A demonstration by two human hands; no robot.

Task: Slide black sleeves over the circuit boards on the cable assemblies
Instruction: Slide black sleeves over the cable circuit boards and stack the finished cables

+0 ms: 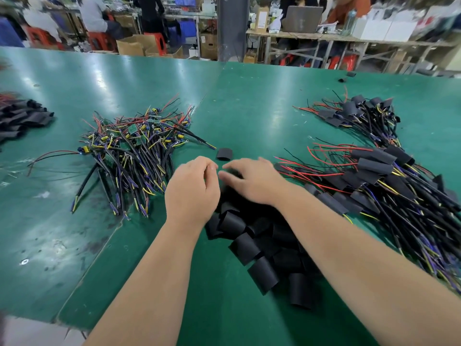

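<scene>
Both hands (192,188) (252,181) hover over black sleeves (252,243) (loose pile); green table (249,108).

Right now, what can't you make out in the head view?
- Right hand: motion-blurred; fingers over the loose black sleeves, grasp unclear.
- Left hand: back faces the camera, so anything pinched is hidden.
- Dark pile at left: cut off by the frame edge.
- Small dark items far right: too small.

Both bare forearms reach forward, hands close together, palms down. The left hand (192,188) has loosely curled fingers. The right hand (252,181) is blurred, fingers spread flat.
</scene>
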